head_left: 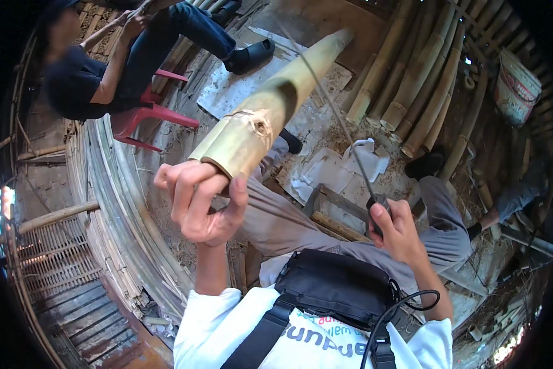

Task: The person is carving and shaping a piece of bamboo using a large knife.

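My left hand [202, 206] grips the near end of a thick split length of bamboo [258, 111], with fingers and thumb closed on its rim. The bamboo slants up and away to the right; a knot with a dark hole shows on its outer face. My right hand [402, 234] is closed round the dark handle of a long knife [349, 138], its thin blade seen nearly edge-on. The blade runs up and to the left, crossing in view over the far part of the bamboo. Whether blade and bamboo touch, I cannot tell.
Several bamboo poles [421, 67] lie at the upper right, near a white bucket [517, 89]. Another person [82, 83] sits on a red chair [142, 120] at upper left. Long bamboo strips [113, 190] are stacked left. A low wooden frame [335, 212] stands between my legs.
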`<state>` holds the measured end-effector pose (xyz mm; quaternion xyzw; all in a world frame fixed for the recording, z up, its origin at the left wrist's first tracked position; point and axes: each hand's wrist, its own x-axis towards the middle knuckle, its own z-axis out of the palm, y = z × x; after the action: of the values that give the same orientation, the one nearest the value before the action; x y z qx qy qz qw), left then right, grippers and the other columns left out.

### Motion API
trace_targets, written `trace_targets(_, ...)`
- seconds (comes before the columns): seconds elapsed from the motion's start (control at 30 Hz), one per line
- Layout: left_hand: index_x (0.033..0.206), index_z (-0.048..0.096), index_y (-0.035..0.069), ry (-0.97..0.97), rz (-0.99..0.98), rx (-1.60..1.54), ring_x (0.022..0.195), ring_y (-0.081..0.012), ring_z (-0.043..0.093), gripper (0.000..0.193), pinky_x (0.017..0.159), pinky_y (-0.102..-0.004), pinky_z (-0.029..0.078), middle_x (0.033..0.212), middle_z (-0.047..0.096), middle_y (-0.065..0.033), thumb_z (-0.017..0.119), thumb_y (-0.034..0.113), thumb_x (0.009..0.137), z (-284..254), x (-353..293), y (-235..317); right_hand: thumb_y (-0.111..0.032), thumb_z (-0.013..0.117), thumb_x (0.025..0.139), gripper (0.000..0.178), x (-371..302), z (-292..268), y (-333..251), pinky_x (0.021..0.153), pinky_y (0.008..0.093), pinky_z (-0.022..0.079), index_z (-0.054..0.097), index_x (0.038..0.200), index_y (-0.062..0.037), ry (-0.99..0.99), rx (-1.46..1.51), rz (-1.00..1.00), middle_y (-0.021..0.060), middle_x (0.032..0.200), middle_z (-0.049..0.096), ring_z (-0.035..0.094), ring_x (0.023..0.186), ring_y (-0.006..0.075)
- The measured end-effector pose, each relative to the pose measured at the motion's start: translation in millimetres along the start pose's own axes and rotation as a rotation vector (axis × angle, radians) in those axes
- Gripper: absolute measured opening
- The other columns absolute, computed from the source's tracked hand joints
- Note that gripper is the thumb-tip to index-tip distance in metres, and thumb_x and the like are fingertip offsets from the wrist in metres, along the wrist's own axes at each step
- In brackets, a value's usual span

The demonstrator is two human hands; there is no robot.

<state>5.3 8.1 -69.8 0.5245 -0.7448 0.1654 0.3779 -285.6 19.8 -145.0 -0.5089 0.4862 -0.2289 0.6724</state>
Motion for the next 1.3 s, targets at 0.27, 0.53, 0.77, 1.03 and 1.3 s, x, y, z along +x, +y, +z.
trace_targets(0.27,0.087,0.061,0.004,-0.068,-0.056,0.031,0.091,-0.0266,0.053,0.013,0.083,-0.0395,0.036,0.094,0.056,-0.0080,0.068,0.011,0.078,-7.0,-2.6,-12.6,-0.034,0.063,0.090,0.043,2.0,27.6,-32.1,0.042,0.0362,0.037,0.058,0.075,0.0066,-0.211,-0.192,-0.321,0.0130,0.044,0.041,0.043,0.038,0.0255)
trace_targets(0.53,0.103,0.051,-0.001,0.274,-0.504,-0.456,0.102,-0.0286,0.046,0.023,0.085,-0.0347,0.038,0.110,0.049,-0.0161,0.057,0.007,0.083,32.1,-19.5,1.1,-0.035,0.064,0.089,0.046,11.2,54.8,-34.6,0.042,0.0382,0.039,0.060,0.080,0.0095,-0.214,-0.189,-0.399,0.0155,0.043,0.042,0.050,0.038,0.0306)
trace_targets(0.77,0.089,0.050,0.000,0.209,-0.277,-0.271,0.090,-0.0282,0.043,0.023,0.081,-0.0405,0.035,0.094,0.054,-0.0157,0.060,0.021,0.086,37.2,-15.4,-6.5,-0.034,0.063,0.090,0.043,17.1,44.5,-39.7,0.044,0.0373,0.039,0.059,0.075,0.0061,-0.198,-0.166,-0.337,0.0149,0.046,0.043,0.049,0.041,0.0295)
trace_targets(1.03,0.080,0.046,0.004,0.364,-0.363,-0.456,0.091,-0.0292,0.042,0.027,0.086,-0.0433,0.032,0.090,0.053,-0.0141,0.061,0.024,0.088,51.3,-25.2,4.8,-0.039,0.060,0.091,0.049,39.6,44.8,-36.0,0.046,0.0387,0.038,0.058,0.071,0.0061,-0.136,-0.236,-0.357,0.0141,0.046,0.041,0.042,0.040,0.0261)
trace_targets(1.3,0.079,0.039,0.004,0.351,-0.410,-0.504,0.085,-0.0162,0.043,0.024,0.084,-0.0292,0.035,0.088,0.044,-0.0069,0.056,0.014,0.093,46.9,-36.1,-9.9,-0.044,0.055,0.093,0.056,48.7,48.2,-32.2,0.046,0.0402,0.038,0.056,0.065,0.0048,-0.257,-0.307,-0.305,0.0161,0.044,0.041,0.043,0.040,0.0264)
